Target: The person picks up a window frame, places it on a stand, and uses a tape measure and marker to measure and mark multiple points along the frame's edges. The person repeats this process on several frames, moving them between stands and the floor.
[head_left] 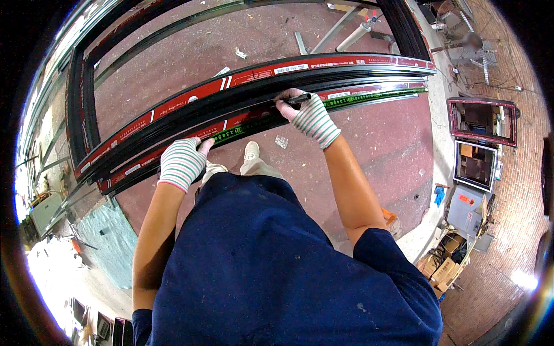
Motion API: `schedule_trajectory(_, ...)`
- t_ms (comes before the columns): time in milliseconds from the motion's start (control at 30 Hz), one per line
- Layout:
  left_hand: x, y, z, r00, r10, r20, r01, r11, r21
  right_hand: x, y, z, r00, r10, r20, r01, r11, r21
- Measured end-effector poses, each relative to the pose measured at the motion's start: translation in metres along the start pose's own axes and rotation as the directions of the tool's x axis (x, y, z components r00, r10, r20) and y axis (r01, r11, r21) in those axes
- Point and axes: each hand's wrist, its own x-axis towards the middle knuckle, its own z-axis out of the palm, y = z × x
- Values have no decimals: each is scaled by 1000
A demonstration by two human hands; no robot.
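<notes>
Stretching along the red-filmed frame bar (225, 124), the green measuring tape (228, 135) runs rightward from the gloved left hand (182, 162), curled around its left end, past the right hand (311, 118), which pinches a black pen (298, 100) over the bar.

A pale-flecked navy short-sleeved shirt (259, 248) tops beige trousers (262, 168) and pale shoes (252, 151), and the white gloves (315, 122) are striped green.

Pale green sheet (108, 245), lower left of frame. Blue item (440, 195), grey panel (463, 214) at right. Cardboard boxes (445, 273), lower right.
</notes>
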Motion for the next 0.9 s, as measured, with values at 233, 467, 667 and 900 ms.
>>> schedule_trajectory(233, 0, 1, -4, 999, -6, 44, 6, 1000, 2, -1, 7, -2, 997, -71, 38, 72, 997, -32)
schedule_trajectory(467, -1, 2, -4, 999, -13, 43, 13, 1000, 10, -2, 3, 1, 998, -68, 13, 68, 998, -13)
schedule_trajectory(667, -1, 2, -3, 999, -14, 41, 13, 1000, 13, -2, 10, 6, 992, -123, -40, 124, 992, 17)
schedule_trajectory(900, -3, 1, -2, 999, -24, 39, 24, 1000, -6, -4, -1, -1, 997, -59, 41, 61, 997, -41)
